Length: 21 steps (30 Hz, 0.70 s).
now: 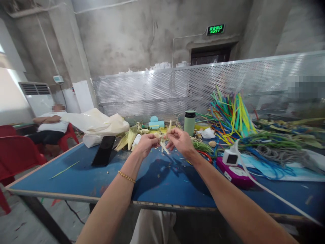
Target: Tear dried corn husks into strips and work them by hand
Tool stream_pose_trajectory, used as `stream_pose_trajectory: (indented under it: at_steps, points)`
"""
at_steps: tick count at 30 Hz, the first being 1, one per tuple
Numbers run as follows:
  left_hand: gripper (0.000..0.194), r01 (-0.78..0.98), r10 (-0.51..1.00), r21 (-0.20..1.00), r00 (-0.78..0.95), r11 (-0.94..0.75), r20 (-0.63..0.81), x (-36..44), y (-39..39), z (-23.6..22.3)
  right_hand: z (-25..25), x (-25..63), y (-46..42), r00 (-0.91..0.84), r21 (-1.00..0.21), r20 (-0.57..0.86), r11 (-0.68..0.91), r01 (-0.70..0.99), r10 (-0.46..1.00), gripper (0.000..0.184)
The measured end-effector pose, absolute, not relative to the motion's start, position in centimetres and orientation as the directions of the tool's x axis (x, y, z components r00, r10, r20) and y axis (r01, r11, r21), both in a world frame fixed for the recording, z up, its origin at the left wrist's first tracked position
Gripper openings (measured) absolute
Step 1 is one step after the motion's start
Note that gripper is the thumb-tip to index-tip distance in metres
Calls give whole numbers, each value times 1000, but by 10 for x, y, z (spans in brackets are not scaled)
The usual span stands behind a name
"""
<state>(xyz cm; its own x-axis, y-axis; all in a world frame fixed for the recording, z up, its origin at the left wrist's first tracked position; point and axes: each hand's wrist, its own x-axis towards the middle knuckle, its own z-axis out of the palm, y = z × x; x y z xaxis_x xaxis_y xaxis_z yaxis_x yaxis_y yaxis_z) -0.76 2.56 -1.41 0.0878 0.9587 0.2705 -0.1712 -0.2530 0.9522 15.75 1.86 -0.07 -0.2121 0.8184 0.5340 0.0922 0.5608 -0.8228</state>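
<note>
While the grip partly hides it, I record a blurred pale strip (164, 147) pinched in the fingertips of the left hand (147, 144) and right hand (181, 140) above the blue table (81, 179), husks (131, 137) and a green flask (189, 125) close behind.

Pale strip (165, 147) in the middle looks dry and papery, kinda like plant husk, and the blue surface (76, 181) below it is smooth but scuffed. Panel (142, 91) at 12 o'clock is shiny perforated metal, with a rough, blotchy, cement-looking wall (127, 37) behind. Phone (103, 150) at 9 is glossy, bag (101, 122) around 10 is crinkly thin plastic, bottle (189, 126) at 2 looks matt.
</note>
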Motion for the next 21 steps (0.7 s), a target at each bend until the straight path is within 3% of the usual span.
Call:
stream_pose_trajectory:
  at_steps: [5, 10, 16, 21]
  points:
    - [13, -136, 949, 952, 121, -274, 290, -7, 24, -14, -10, 161, 31, -190, -691, 638, 664, 285, 746, 16]
    - [18, -69, 948, 958, 140, -280, 287, -8, 24, -14, -9, 160, 30, -185, -668, 657, 678, 309, 731, 16]
    - [9, -15, 947, 958, 150, -286, 285, -6, 18, -11, -8, 158, 32, -151, -568, 737, 724, 391, 659, 15]
    - [9, -40, 936, 961, 217, -275, 277, -4, 16, -10, -6, 159, 34, -125, -645, 702, 700, 306, 701, 18]
